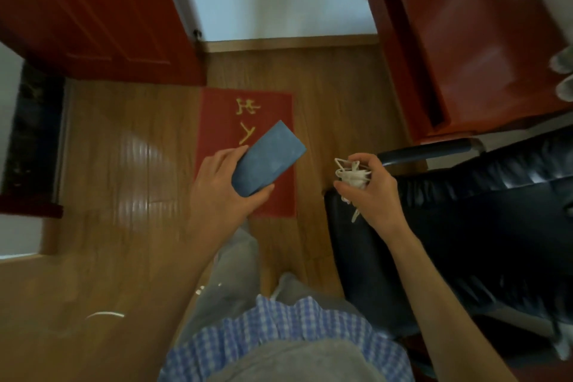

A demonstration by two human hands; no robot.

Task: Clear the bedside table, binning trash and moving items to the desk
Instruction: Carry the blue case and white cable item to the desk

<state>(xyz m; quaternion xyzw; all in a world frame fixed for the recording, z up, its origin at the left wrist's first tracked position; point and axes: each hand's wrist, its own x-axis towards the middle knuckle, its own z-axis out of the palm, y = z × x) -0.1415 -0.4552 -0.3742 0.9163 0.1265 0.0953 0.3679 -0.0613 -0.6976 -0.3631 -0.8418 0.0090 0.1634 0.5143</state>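
My left hand (pixel 220 192) grips a blue rectangular box (pixel 268 160), tilted up to the right over the red mat. My right hand (pixel 372 189) is closed around a bundled white cord (pixel 353 175), with loops sticking out above the fingers and one end hanging below the palm. Both hands are held in front of me above the floor. The red-brown wooden desk (pixel 483 49) stands at the upper right. Neither a bedside table nor a bin is in view.
A black leather office chair (pixel 465 217) stands right of my right hand, its armrest (pixel 431 149) near the desk. A red doormat (pixel 248 121) lies on the wooden floor (pixel 124 164). A red door (pixel 93 15) stands open at upper left. My legs fill the lower centre.
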